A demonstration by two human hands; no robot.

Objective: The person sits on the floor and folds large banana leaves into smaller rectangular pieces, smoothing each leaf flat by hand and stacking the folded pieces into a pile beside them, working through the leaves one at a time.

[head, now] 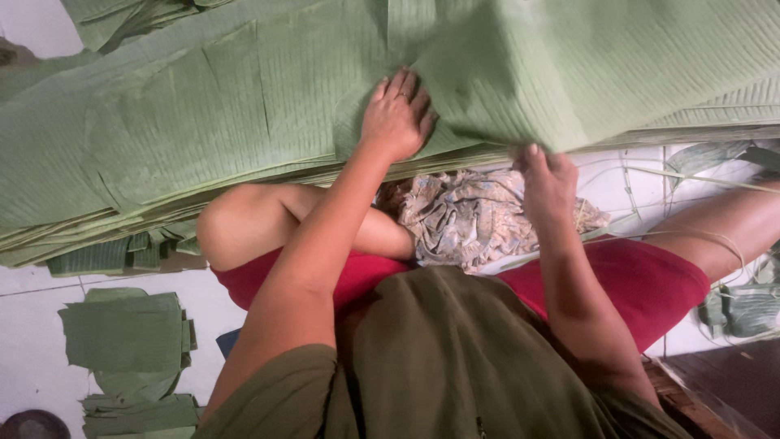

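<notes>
Across our lap and knees lies a broad stack of banana leaves [203, 130], dull green, flat and finely ribbed with parallel lines, their edges layered like pages along the near side. Our left hand [398, 118] rests palm down on the top of the stack, fingers spread wide and pressing the smooth surface, holding nothing. Our right hand [546, 180] pinches the near edge of the upper leaf sheet [585, 73], thumb below and fingers curled over it, so that this sheet lifts away from the pile in a soft curve. Between the two forearms, just under the stack's edge, a crumpled patterned cloth [471, 219] in beige and grey sits bunched on our red shorts [642, 276]. To the left, on the white tiled floor [32, 341], a small pile of cut leaf pieces [130, 333] lies in rough rectangles, stacked unevenly with torn corners. At the right, thin pale leaf ribs [650, 175] trail over the floor, stringy and curved, near a rolled bundle of leaf strips [747, 309]
</notes>
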